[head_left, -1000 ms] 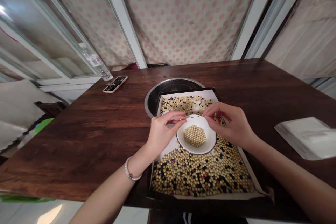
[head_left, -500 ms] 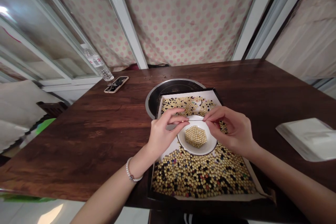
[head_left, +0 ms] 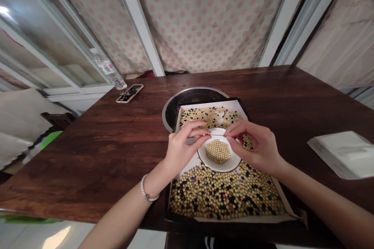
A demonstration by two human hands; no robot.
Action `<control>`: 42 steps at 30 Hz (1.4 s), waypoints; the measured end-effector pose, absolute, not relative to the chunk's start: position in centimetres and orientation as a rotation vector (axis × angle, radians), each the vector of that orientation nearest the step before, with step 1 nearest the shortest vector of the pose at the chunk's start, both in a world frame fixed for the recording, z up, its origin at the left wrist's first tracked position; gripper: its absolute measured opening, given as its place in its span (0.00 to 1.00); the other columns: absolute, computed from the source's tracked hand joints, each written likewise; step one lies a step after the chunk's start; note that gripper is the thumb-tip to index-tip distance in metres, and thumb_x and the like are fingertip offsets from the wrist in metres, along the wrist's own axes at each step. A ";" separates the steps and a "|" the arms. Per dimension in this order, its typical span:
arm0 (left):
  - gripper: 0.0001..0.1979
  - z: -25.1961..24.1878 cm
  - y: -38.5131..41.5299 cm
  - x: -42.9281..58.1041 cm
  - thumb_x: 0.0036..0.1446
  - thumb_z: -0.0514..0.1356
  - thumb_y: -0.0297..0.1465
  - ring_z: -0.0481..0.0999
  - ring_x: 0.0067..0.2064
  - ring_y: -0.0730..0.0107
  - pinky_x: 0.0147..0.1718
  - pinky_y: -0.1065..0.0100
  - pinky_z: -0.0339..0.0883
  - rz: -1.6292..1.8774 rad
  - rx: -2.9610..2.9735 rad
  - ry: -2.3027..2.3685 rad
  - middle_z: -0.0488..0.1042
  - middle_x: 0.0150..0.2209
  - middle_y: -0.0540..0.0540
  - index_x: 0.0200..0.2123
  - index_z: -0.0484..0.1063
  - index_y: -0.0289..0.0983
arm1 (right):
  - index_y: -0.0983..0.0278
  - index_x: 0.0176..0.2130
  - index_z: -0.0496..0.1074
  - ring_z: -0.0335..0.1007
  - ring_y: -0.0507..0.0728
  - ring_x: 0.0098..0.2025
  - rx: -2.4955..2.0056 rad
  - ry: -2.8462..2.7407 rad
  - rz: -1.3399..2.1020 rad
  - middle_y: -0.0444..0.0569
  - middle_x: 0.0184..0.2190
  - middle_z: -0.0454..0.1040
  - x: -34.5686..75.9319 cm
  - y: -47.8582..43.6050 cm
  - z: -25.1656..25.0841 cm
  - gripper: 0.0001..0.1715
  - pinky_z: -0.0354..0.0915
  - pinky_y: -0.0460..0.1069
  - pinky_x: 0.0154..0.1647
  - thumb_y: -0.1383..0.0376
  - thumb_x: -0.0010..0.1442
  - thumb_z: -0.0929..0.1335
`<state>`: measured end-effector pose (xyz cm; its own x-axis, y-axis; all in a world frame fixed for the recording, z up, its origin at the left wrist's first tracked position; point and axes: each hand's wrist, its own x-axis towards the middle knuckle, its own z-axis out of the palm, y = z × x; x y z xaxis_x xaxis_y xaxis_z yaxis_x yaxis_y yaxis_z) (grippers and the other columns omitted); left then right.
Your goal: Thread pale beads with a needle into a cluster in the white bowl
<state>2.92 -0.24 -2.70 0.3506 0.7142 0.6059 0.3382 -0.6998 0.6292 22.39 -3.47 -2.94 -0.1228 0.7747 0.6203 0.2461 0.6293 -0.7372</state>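
1. Compared with half a second ago, both hands stay over the white bowl [head_left: 225, 167]; the right fingertips sit a touch nearer the left ones.
2. The left hand [head_left: 182, 148] and right hand [head_left: 257, 148] each pinch one end of a thin thread [head_left: 217, 135], stretched taut across the bowl's 12 o'clock rim.
3. Count: one bowl holding one hexagonal bead patch [head_left: 218, 151]; one paper-lined tray [head_left: 189, 165] around it; loose beads [head_left: 222, 196] too many to count.
4. Around: a round recess [head_left: 187, 97] at the tray's 11 o'clock, a phone [head_left: 129, 93] and a bottle [head_left: 108, 70] at 10 o'clock, and a white packet [head_left: 344, 157] at 3 o'clock on the table [head_left: 102, 155]. The hands cover part of the bowl's rim.
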 end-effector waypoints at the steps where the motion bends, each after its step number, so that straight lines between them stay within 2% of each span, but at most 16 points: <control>1: 0.16 -2.7 -0.2 2.9 0.50 0.64 0.24 0.80 0.34 0.72 0.38 0.75 0.76 1.296 2.231 0.924 0.79 0.33 0.52 0.43 0.67 0.39 | 0.63 0.31 0.68 0.69 0.53 0.32 -0.853 -1.674 0.574 0.47 0.31 0.73 22.4 -3.5 -2.9 0.07 0.61 0.47 0.23 0.75 0.51 0.68; 4: 0.15 -2.7 -0.2 2.9 0.50 0.64 0.24 0.80 0.34 0.72 0.38 0.75 0.76 1.296 2.237 0.933 0.79 0.33 0.52 0.42 0.68 0.39 | 0.63 0.31 0.68 0.70 0.54 0.34 -0.860 -1.614 0.630 0.48 0.32 0.73 22.6 -3.4 -2.9 0.07 0.64 0.48 0.26 0.74 0.52 0.67; 9: 0.13 -2.7 -0.2 2.9 0.51 0.63 0.26 0.80 0.34 0.71 0.39 0.73 0.76 1.290 2.216 0.977 0.79 0.33 0.52 0.41 0.68 0.39 | 0.62 0.30 0.67 0.72 0.55 0.36 -0.903 -1.520 0.622 0.47 0.31 0.74 23.1 -3.0 -2.8 0.06 0.68 0.52 0.37 0.73 0.53 0.67; 14: 0.13 -2.7 -0.2 3.0 0.52 0.62 0.26 0.80 0.34 0.71 0.39 0.72 0.77 1.269 2.217 0.986 0.79 0.33 0.52 0.42 0.68 0.40 | 0.63 0.32 0.70 0.72 0.55 0.35 -1.053 -1.612 0.717 0.49 0.31 0.74 23.6 -2.0 -3.3 0.01 0.70 0.52 0.38 0.68 0.54 0.68; 22: 0.12 -2.6 -0.4 3.1 0.52 0.62 0.26 0.80 0.35 0.71 0.38 0.72 0.77 1.254 2.215 0.987 0.79 0.33 0.52 0.41 0.68 0.40 | 0.63 0.28 0.68 0.69 0.52 0.30 -1.130 -1.719 0.653 0.45 0.26 0.72 23.4 -1.8 -4.1 0.02 0.69 0.49 0.33 0.69 0.53 0.67; 42: 0.11 -2.5 -0.4 3.1 0.52 0.62 0.26 0.80 0.35 0.72 0.37 0.73 0.77 1.245 2.218 0.990 0.79 0.33 0.52 0.40 0.69 0.40 | 0.62 0.27 0.69 0.68 0.51 0.27 -1.137 -1.811 0.624 0.44 0.25 0.72 23.3 -1.8 -4.2 0.03 0.68 0.48 0.29 0.68 0.53 0.66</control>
